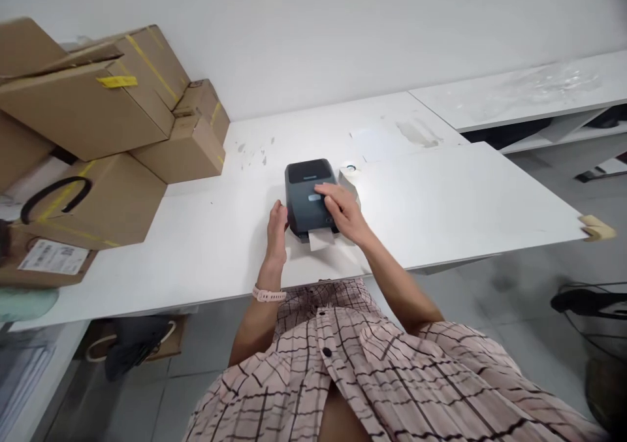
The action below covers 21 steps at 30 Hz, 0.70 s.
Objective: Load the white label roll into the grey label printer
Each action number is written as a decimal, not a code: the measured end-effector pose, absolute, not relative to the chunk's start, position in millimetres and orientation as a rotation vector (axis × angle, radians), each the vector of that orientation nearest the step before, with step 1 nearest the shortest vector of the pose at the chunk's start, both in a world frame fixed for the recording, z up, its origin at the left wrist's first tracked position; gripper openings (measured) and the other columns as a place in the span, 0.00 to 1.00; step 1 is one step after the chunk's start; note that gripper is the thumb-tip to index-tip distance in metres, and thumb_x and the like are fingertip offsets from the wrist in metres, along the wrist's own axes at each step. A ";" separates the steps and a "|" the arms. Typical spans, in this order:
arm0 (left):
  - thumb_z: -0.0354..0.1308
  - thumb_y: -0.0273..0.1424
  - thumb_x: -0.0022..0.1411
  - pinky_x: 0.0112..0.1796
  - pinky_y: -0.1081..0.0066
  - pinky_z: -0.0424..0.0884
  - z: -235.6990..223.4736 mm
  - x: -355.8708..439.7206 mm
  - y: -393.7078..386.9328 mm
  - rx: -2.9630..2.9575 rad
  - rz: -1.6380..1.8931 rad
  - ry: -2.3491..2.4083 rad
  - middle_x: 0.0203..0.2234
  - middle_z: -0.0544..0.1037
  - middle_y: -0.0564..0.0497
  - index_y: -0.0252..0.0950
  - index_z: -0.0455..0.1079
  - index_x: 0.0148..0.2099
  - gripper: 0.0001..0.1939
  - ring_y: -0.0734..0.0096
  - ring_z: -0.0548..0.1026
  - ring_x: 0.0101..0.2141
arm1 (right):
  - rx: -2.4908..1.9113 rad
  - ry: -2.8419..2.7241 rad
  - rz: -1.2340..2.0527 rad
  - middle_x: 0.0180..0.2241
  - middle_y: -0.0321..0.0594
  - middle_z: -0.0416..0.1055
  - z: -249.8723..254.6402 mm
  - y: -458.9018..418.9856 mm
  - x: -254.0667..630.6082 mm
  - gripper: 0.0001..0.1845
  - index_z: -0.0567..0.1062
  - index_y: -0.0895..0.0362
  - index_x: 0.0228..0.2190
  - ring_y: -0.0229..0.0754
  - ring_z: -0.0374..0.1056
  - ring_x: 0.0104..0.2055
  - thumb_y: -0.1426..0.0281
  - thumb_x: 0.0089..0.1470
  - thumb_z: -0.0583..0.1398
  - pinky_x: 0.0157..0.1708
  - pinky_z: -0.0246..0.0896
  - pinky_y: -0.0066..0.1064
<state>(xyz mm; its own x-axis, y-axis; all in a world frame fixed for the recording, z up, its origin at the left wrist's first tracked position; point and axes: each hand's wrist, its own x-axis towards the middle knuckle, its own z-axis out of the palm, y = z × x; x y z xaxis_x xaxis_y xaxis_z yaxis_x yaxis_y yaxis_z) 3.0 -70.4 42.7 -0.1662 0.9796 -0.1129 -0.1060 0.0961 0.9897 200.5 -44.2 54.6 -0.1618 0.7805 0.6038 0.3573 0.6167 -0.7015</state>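
A dark grey label printer (304,210) stands on the white table in front of me. From its front slot a white paper label (321,239) sticks out toward me. My left hand (277,232) is upright along the printer's left side, fingers straight and holding nothing; whether it touches the casing I cannot tell. Over the right part of the lid lies my right hand (344,212), its fingers stretched out and the fingertips by a small pale patch on top. Just behind that hand, on the printer's right, is a white roll or strip of paper (349,179), partly hidden.
Cardboard boxes (83,106) with yellow tape are stacked at the table's left. A black curved strap (56,190) lies over one. The white table (441,200) has a foam guard (596,228) on its right corner. Clear plastic (553,83) lies on the far-right surface.
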 end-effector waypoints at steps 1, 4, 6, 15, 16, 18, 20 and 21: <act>0.56 0.56 0.64 0.67 0.56 0.61 45.6 8.7 -67.4 0.963 1.300 1.306 0.73 0.57 0.47 0.45 0.59 0.71 0.39 0.51 0.57 0.71 | -0.961 -1.724 0.516 0.59 0.41 0.74 43.2 -50.0 197.2 0.24 0.76 0.44 0.55 0.50 0.65 0.66 0.51 0.70 0.49 0.69 0.54 0.55; 0.64 0.50 0.61 0.64 0.59 0.66 48.1 21.2 -61.4 0.945 1.266 1.253 0.71 0.62 0.45 0.44 0.61 0.69 0.38 0.51 0.62 0.69 | -1.135 -1.454 0.668 0.69 0.41 0.63 18.2 -55.5 193.7 0.31 0.68 0.44 0.63 0.54 0.55 0.73 0.48 0.63 0.58 0.71 0.50 0.57; 0.67 0.46 0.60 0.61 0.58 0.70 45.9 24.5 -60.4 0.933 1.232 1.205 0.67 0.68 0.43 0.42 0.62 0.68 0.38 0.50 0.68 0.65 | -1.224 -1.267 0.898 0.72 0.43 0.55 9.4 -54.6 195.7 0.45 0.58 0.44 0.69 0.57 0.52 0.74 0.46 0.56 0.63 0.70 0.53 0.58; 0.67 0.46 0.59 0.58 0.55 0.71 30.7 25.2 -59.5 0.977 1.293 1.186 0.62 0.74 0.40 0.39 0.67 0.64 0.34 0.49 0.73 0.60 | -1.165 -1.043 1.296 0.72 0.45 0.55 3.6 -56.5 195.2 0.51 0.53 0.47 0.70 0.55 0.57 0.71 0.47 0.53 0.65 0.69 0.58 0.50; 0.67 0.46 0.58 0.57 0.55 0.72 30.2 25.0 -57.3 0.986 1.298 1.191 0.61 0.74 0.40 0.39 0.67 0.63 0.34 0.49 0.74 0.59 | -1.166 -1.040 1.286 0.71 0.45 0.55 3.1 -56.6 194.3 0.51 0.52 0.47 0.70 0.56 0.57 0.71 0.47 0.53 0.65 0.70 0.57 0.50; 0.67 0.46 0.58 0.56 0.55 0.72 29.6 24.3 -53.9 1.002 1.295 1.193 0.59 0.75 0.40 0.39 0.68 0.63 0.34 0.48 0.74 0.58 | -1.173 -1.054 1.253 0.71 0.45 0.55 1.6 -56.4 193.7 0.51 0.52 0.47 0.70 0.56 0.57 0.71 0.47 0.52 0.64 0.70 0.56 0.51; 0.67 0.47 0.57 0.56 0.55 0.71 28.4 24.0 -56.9 1.016 1.286 1.199 0.60 0.74 0.39 0.39 0.67 0.63 0.35 0.48 0.73 0.59 | -1.181 -1.090 1.227 0.71 0.46 0.55 0.0 -55.9 194.8 0.51 0.52 0.48 0.70 0.56 0.56 0.72 0.46 0.53 0.63 0.70 0.55 0.50; 0.67 0.47 0.57 0.56 0.57 0.71 26.9 24.5 -62.4 1.023 1.303 1.233 0.61 0.73 0.40 0.39 0.66 0.63 0.35 0.49 0.72 0.60 | -1.186 -1.106 1.225 0.71 0.46 0.55 -0.5 -55.7 195.8 0.51 0.52 0.48 0.70 0.56 0.55 0.72 0.46 0.54 0.63 0.70 0.55 0.50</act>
